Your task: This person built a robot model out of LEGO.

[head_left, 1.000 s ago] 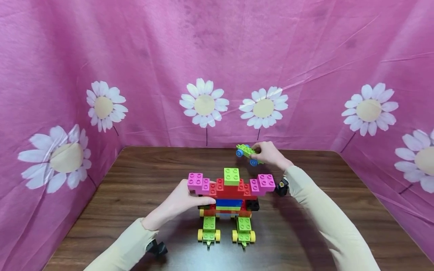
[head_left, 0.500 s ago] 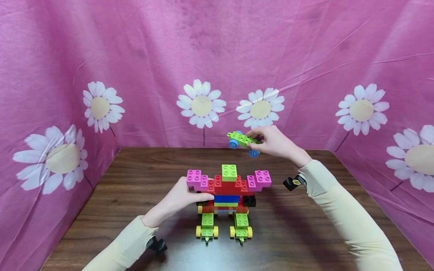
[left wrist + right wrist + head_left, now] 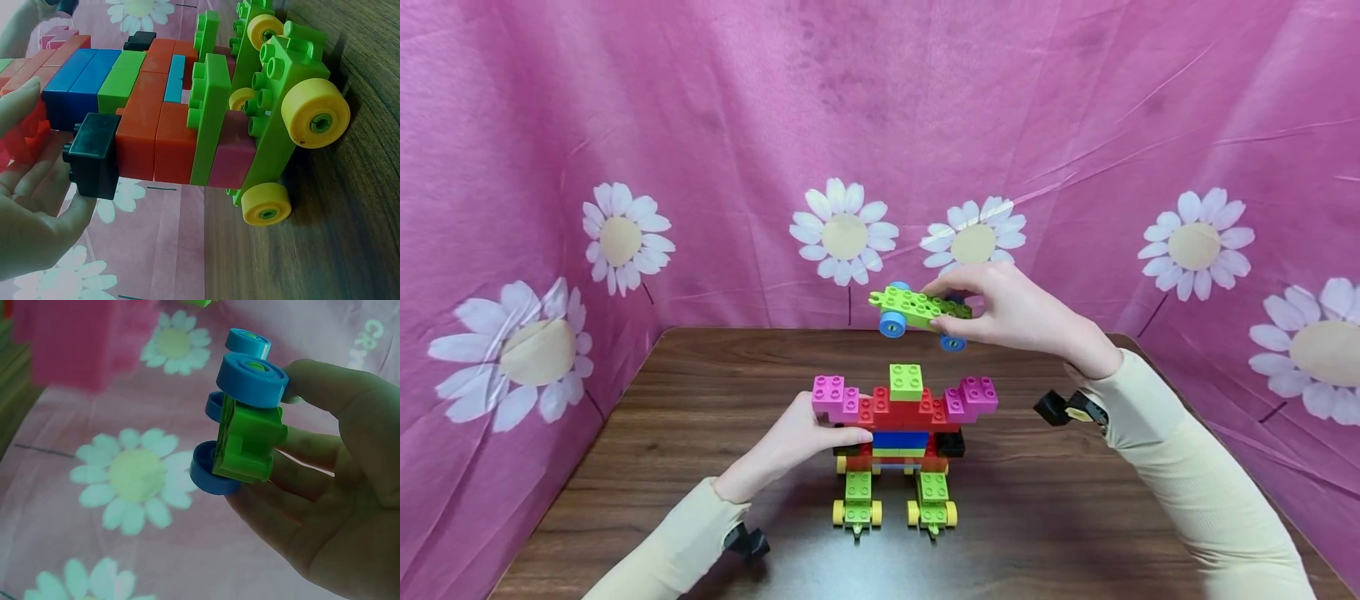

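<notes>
A robot-like figure of toy building blocks stands upright on the table, with pink arms, a red and blue body, a lime head block and two green feet on yellow wheels. My left hand grips its left side at the body, thumb across the front; in the left wrist view a black block sits beside the fingers. Above and behind the head block, my right hand pinches a lime wheeled base with blue wheels by its right end, in the air and studs up.
The brown wooden table ends at a pink cloth backdrop printed with white daisies. Black wrist cameras hang below both sleeves.
My right hand has lifted the lime wheeled base from the table's far edge and brought it up and slightly left, above the figure. My left hand keeps its grip.
</notes>
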Demonstrator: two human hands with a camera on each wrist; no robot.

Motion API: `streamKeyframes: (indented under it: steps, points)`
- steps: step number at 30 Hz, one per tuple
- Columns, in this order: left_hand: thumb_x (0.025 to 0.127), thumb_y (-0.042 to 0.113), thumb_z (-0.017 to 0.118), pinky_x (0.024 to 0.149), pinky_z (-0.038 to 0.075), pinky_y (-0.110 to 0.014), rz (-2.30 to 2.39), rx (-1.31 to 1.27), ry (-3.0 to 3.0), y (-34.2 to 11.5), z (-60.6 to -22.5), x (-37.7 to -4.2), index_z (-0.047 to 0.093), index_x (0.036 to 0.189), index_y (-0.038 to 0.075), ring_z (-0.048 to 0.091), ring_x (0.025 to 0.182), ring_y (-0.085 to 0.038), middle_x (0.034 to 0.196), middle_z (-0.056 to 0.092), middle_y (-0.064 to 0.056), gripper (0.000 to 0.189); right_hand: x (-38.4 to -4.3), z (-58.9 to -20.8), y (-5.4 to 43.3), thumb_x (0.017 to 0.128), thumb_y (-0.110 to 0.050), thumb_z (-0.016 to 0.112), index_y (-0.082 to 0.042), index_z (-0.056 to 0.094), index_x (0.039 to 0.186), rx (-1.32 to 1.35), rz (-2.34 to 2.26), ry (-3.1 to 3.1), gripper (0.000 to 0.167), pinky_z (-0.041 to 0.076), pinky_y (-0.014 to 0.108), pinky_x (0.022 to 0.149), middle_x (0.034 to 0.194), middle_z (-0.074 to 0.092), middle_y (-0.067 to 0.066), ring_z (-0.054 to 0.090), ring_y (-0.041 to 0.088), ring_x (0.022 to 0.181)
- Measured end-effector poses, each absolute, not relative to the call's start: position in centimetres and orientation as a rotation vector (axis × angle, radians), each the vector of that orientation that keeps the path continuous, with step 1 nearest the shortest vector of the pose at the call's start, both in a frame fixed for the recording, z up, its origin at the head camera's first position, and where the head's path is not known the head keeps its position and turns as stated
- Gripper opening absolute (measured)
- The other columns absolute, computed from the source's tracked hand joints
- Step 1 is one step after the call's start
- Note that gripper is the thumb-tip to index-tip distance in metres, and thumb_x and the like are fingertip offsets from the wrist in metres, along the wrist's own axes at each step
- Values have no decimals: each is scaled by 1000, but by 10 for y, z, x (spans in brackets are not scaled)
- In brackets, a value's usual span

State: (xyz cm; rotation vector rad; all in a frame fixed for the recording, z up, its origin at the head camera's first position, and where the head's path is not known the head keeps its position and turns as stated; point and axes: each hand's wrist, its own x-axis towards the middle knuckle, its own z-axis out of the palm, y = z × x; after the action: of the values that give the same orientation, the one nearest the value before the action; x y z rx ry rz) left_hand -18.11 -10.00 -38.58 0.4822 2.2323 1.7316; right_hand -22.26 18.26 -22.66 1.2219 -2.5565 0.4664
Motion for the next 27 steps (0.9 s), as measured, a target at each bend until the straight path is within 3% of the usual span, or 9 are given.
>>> streamKeyframes:
  steps: [5, 13, 18, 27]
  points:
    - [81, 34, 82, 95, 56, -35, 1735, 490, 2235, -100, -387, -182, 66, 124, 15, 68, 107, -18, 119, 73, -5, 49, -207, -219, 174, 85, -21, 77, -15, 71, 116, 1352, 466, -2499, 32, 41, 21, 61, 97, 71, -9, 48, 6, 74]
    - [82, 32, 81, 96, 55, -36, 1737, 541, 2224, -101, -387, -183, 65, 125, 18, 68, 109, -19, 121, 72, -3, 48, -193, -220, 164, 85, -20, 77, -12, 72, 115, 1473, 479, -2525, 32, 46, 20, 61, 102, 74, -5, 54, 5, 72]
    - [83, 30, 81, 98, 54, -38, 1748, 569, 2211, -100, -388, -183, 63, 129, 19, 67, 113, -19, 125, 70, -2, 50, -189, -224, 159, 85, -22, 78, -13, 71, 116, 1501, 478, -2566, 34, 41, 19, 54, 101, 73, -5, 46, 6, 59]
    - [84, 29, 80, 101, 53, -41, 1754, 579, 2193, -101, -389, -183, 58, 133, 21, 65, 118, -21, 129, 68, -3, 55, -187, -233, 157, 86, -25, 76, -14, 71, 117, 1503, 430, -2609, 33, 38, 18, 52, 101, 72, -4, 40, 4, 55]
